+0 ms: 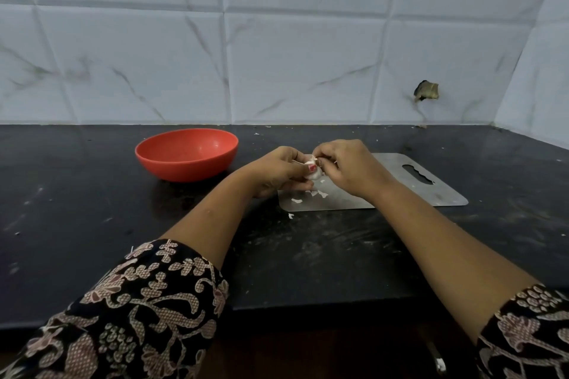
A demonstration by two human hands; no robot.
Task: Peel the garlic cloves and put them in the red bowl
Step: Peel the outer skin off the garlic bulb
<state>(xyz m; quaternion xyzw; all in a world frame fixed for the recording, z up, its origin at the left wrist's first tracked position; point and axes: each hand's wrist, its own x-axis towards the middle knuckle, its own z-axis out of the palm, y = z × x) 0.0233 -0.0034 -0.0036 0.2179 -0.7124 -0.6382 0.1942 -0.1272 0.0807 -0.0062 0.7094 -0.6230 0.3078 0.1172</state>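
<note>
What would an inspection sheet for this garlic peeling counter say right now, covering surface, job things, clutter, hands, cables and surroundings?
Surface: black countertop, smeared and dusty, with a metal cutting board lying flat on it.
Job's things: red bowl upright, left of the board, no cloves visible inside; garlic held above the board's left end.
Clutter: white peel scraps on the board and counter.
Grippers: left hand holds the garlic; right hand pinches at its skin.
Cables: nothing seen.
Surroundings: marbled white wall tiles, one with a broken hole.
</note>
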